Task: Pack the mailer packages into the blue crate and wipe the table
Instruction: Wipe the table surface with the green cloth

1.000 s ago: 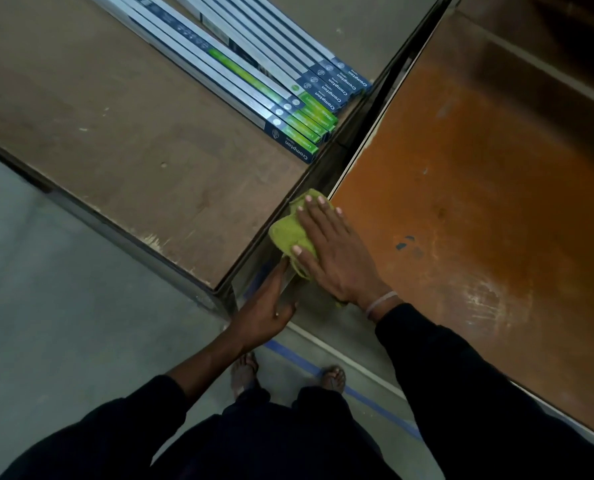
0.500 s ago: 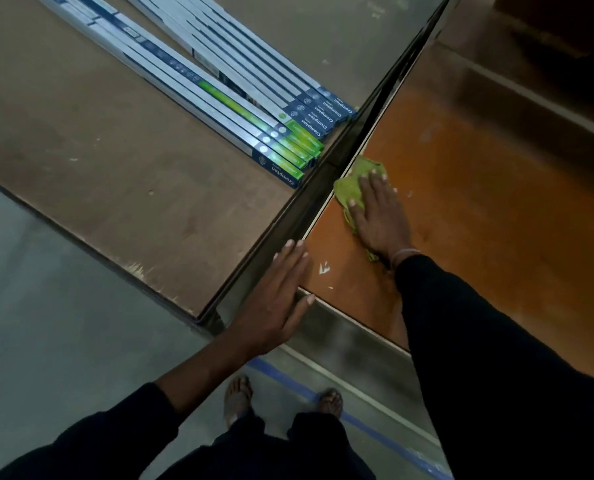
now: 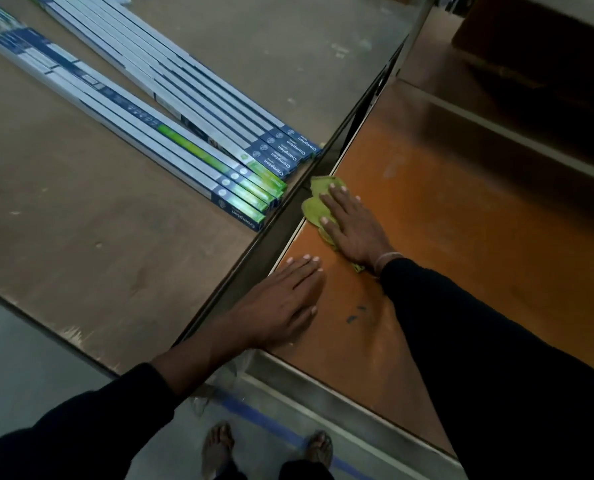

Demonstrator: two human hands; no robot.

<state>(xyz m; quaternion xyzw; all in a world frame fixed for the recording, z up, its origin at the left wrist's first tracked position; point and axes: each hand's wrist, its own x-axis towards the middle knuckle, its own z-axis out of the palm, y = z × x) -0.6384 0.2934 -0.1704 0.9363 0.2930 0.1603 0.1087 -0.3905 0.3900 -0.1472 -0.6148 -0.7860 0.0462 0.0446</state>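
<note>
head view, looking down over both arms. my right hand (image 3: 354,226) lies flat, palm down, fingers spread and extended, pressing a yellow-green cloth (image 3: 314,206) onto the orange table (image 3: 462,237). nothing is gripped; the cloth is pinned under palm and fingers, not pinched. it bunches out past my fingertips toward the table's left edge, and a small corner shows behind the heel of the hand near the wrist. a thin band (image 3: 387,257) sits on that wrist, just ahead of the dark sleeve (image 3: 496,341).

my left hand (image 3: 281,303) also rests flat and released, palm down, fingers together, on the near left corner of the same table. it holds nothing. its fingertips point toward the right hand; the two hands are near but apart, bare orange surface between them. a few dark smudges (image 3: 356,313) mark the surface just right of my left fingers.

beyond the left fingers, across a dark gap, is a brown table (image 3: 81,220). long flat boxes (image 3: 219,157) printed "crompton" lie on it in two bundles, their near ends close to the gap, just left of the cloth.

below my hands: grey floor with a blue tape line (image 3: 271,424), and my feet (image 3: 217,448) in sandals.

blue crate and mailer packages: not in frame.
</note>
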